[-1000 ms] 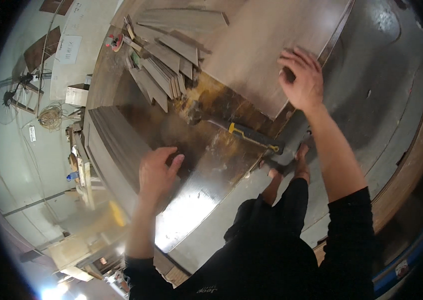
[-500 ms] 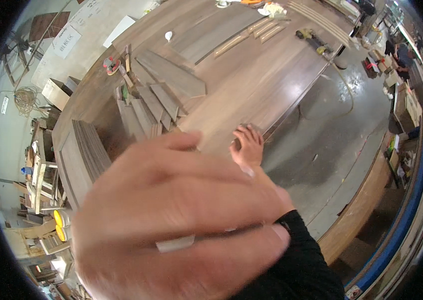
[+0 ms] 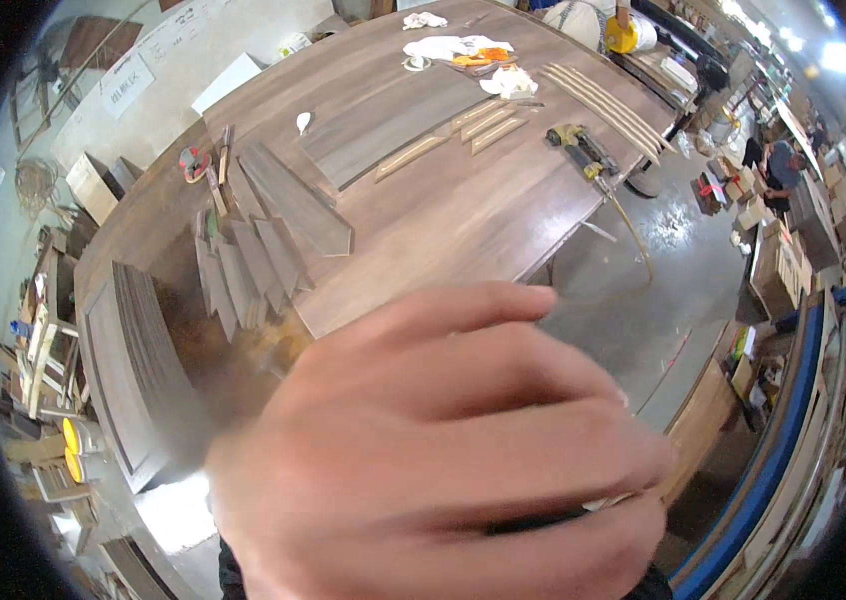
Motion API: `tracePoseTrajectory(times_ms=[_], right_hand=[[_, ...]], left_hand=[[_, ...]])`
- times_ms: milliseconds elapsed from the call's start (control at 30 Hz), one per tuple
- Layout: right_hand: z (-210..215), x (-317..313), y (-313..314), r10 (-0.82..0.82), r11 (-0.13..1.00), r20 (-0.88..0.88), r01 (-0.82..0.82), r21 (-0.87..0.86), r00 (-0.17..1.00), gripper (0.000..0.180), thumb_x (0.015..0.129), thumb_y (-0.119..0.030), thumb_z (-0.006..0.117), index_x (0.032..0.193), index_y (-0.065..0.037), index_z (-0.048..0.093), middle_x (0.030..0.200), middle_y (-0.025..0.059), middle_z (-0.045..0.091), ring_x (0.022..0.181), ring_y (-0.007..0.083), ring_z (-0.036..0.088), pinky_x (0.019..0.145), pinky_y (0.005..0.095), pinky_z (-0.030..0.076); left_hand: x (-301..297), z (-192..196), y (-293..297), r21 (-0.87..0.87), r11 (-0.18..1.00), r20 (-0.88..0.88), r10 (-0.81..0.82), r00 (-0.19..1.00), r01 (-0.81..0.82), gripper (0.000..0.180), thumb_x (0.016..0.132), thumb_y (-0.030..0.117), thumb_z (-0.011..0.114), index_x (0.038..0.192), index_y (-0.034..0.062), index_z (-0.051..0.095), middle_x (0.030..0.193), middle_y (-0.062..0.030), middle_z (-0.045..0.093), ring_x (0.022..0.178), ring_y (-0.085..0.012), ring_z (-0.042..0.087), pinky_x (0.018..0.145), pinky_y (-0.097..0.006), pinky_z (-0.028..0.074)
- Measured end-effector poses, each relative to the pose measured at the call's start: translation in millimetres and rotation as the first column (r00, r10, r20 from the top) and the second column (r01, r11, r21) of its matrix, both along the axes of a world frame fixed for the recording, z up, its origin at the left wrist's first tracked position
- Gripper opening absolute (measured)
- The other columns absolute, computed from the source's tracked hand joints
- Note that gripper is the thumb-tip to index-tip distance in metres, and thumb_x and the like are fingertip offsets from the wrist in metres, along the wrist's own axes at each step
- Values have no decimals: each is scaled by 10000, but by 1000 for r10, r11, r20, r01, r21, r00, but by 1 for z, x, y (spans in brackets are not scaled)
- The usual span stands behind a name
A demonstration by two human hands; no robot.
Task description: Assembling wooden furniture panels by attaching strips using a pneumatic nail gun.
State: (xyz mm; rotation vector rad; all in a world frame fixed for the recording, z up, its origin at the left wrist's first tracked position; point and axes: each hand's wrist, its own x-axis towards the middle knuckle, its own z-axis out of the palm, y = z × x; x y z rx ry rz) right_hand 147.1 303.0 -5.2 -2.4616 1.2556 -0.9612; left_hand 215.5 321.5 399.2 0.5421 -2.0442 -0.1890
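Observation:
Very large and close, my left hand [image 3: 443, 450] fills the lower middle of the view with its back toward me. Its fingers point right, loosely bent, with a narrow gap between the lower ones. I see nothing held in it, though the palm side is hidden and motion blurs it. My right hand does not show; a bit of dark sleeve [image 3: 655, 588] appears at the lower right. Beyond my left hand lies a wide brown wood-grain table [image 3: 423, 235]. Overlapping grey-brown slats [image 3: 248, 265] and a long pointed board [image 3: 298, 205] rest on it.
A cordless drill [image 3: 578, 150] lies near the table's right edge. Light wood strips [image 3: 603, 110], a grey panel [image 3: 383, 130] and white cloths [image 3: 453, 48] sit farther back. Stacked panels [image 3: 148, 340] stand at left. To the right, a person [image 3: 783, 170] is among boxes.
My left hand has moved right and down in the view. My right hand, earlier on the table edge, no longer shows. The view has tilted up, showing more of the far table.

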Motion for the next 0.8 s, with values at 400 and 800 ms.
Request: tracePoseTrajectory(times_ms=[400,800], right_hand=[[39,-96,-95,349,711,-51,-229,665,936,348,918,-344,698,1203,-145,724,1188,111,715,1215,262,626,1059,468,446],[62,-190,-415,-35,831,296,-136,540,955,211,972,-155,691,1128,-17,728,978,92,754,877,97,677,839,279,540]], left_hand=[[40,-270,-124,847,471,-101,597,796,-246,285,1002,212,642,1169,-13,693,1079,-135,721,1044,-218,676,897,-336,520],[120,-341,-184,951,8,99,939,329,-308,290,1000,225,641,1180,1,679,1002,-75,715,930,-143,651,820,-306,517]])
